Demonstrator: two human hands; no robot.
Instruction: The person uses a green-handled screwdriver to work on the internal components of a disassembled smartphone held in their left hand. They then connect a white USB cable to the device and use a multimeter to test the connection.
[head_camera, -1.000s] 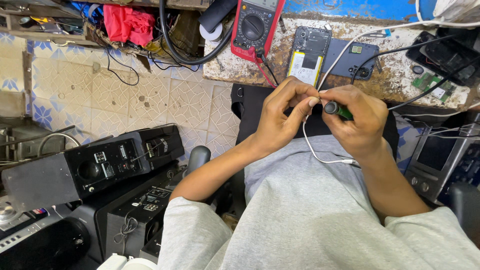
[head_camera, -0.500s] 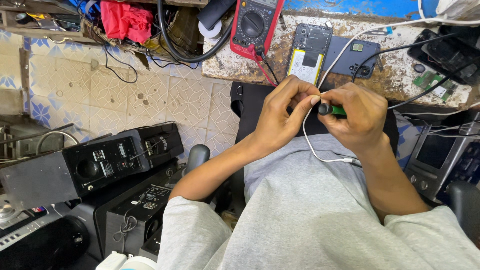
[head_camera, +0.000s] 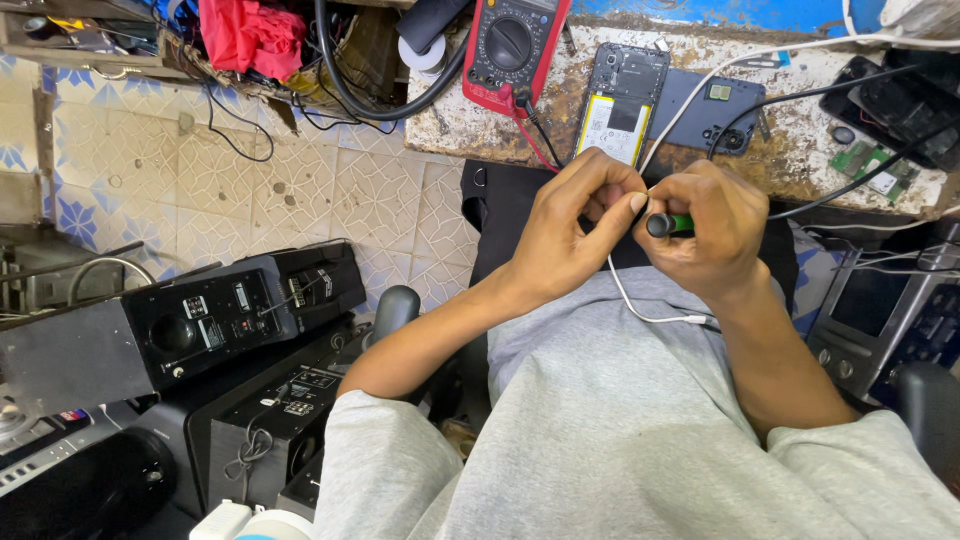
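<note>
The left hand is curled closed, its fingertips pinched around a thin white cable just in front of the chest. The right hand is closed in a fist around a small screwdriver with a green handle and black end cap; the cap points toward the left thumb and nearly touches it. Whatever small part lies between the two sets of fingertips is hidden by the fingers.

The white cable hangs from between the hands, loops down over the grey shirt, and ends in a white plug lying on the shirt below the right wrist. A second run of white cable rises from the hands toward the worn, stained tabletop at the top of the view.

On the tabletop, just beyond the hands, lies an opened smartphone with its back removed and a yellow-labelled battery exposed. Beside it lies a dark blue phone back cover. To the left of both stands a red digital multimeter with a black rotary dial, its red and black leads trailing toward the hands.

On the patterned tile floor to the person's left stand several black audio units with knobs.
</note>
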